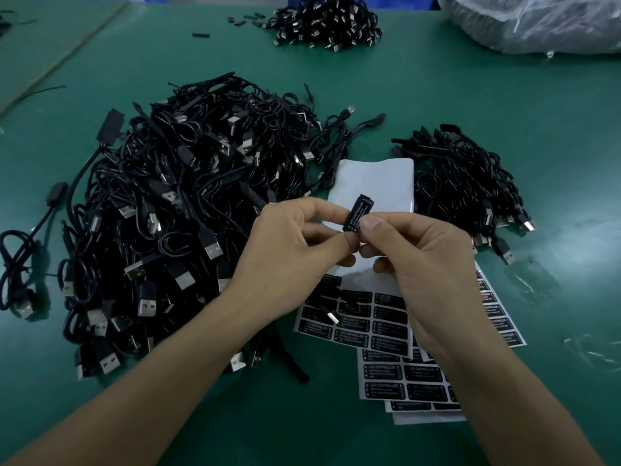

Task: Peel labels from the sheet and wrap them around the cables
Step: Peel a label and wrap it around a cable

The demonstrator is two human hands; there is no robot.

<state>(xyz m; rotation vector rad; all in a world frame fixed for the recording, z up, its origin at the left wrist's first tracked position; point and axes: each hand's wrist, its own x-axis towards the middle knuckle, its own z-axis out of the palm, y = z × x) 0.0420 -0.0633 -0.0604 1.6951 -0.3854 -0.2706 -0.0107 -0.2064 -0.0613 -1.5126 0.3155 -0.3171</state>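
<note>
Two hands met over the green counter [470,129], just above the label sheet [356,317]. The left hand [289,260] and the right hand [426,264] both pinched a small black controller box [357,214] on a cable. The fingers [339,238] of the left hand were closed on the low end of the box. The right thumb pressed on its side. A black label with white words was stuck around the box, which tilted up and away from the hands.

The label sheet lay flat on the counter, partly under the hands. Its near part had rows of black labels. Its far part was bare and white. More label sheets [413,388] lay under it, closer to the person.

A big pile of black cables [174,203] sat to the left of the label sheet. A smaller pile of cables [467,183] sat to its right. Another heap of plugs [326,21] lay far behind the sheet, near a clear plastic bag [537,21].
</note>
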